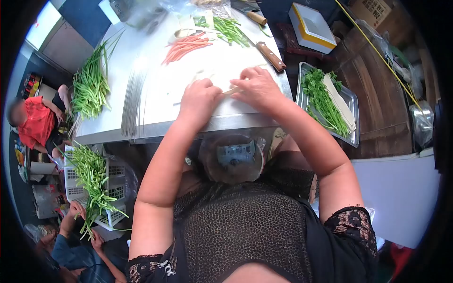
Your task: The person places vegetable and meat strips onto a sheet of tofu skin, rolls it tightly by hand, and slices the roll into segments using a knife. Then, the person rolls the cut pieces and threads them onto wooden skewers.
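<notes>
My left hand [200, 100] and my right hand [259, 89] meet over the white board near the table's front edge. Between them runs a pale, narrow strip [229, 91], perhaps rolled bean curd sheet. Fingers of both hands are closed on its ends. Beyond the hands lie orange-red strips [188, 48], probably carrot, and cut green stems [230, 31]. A knife with a wooden handle [271, 56] rests to the right of the board's far part. Left of my left hand, thin metal skewers [134, 101] lie in a bundle.
Long green stalks [92, 82] lie at the table's left. A metal tray [356, 127] holds leafy herbs and pale sheets on the right. A white foam box [311, 28] stands behind it. At lower left, another person's hands [96, 240] touch greens over a white basket [113, 219].
</notes>
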A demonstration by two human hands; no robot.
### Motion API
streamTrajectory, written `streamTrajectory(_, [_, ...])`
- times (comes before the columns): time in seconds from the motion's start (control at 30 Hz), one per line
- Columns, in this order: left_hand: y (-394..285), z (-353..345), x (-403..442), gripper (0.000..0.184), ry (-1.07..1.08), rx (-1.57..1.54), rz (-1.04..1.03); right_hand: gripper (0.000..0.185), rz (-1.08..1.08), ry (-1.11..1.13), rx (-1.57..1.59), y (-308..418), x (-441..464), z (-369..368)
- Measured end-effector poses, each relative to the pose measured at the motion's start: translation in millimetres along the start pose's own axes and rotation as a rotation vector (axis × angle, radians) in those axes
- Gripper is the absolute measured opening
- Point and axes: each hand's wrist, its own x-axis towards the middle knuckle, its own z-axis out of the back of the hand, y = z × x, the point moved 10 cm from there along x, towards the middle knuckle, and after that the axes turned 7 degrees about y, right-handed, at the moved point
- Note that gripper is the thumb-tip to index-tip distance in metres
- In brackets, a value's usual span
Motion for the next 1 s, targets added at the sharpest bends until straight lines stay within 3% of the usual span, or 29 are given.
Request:
streamTrajectory(0.07, [10,13,1,0.007,-0.109,-0.058,-0.008,0.022,0.3,-0.388,-0.032,29,-5,21])
streamTrajectory(0.2, [-1,18,10,0.008,-0.173,-0.162,-0.001,0.011,0.221,-0.347,0.06,-4,-10,26])
streamTrajectory(0.3, [6,14,8,0.007,-0.162,-0.101,0.015,0.009,0.188,-0.389,-0.089,-24,-20,38])
streamTrajectory(0.37, [-6,18,6,0.01,-0.182,0.025,-0.099,0.012,0.139,-0.362,-0.112,-38,-25,42])
streamTrajectory(0.5, [-13,14,-1,0.01,-0.126,0.094,-0.133,0.01,0.142,-0.357,-0.092,-39,-22,62])
streamTrajectory(0.77, [37,50,-6,0.018,-0.091,0.141,0.116,0.002,0.205,-0.562,-0.133,-26,-18,108])
streamTrajectory(1.0, [11,46,-29,0.015,-0.088,0.202,-0.036,0.009,0.155,-0.445,-0.127,-23,-58,46])
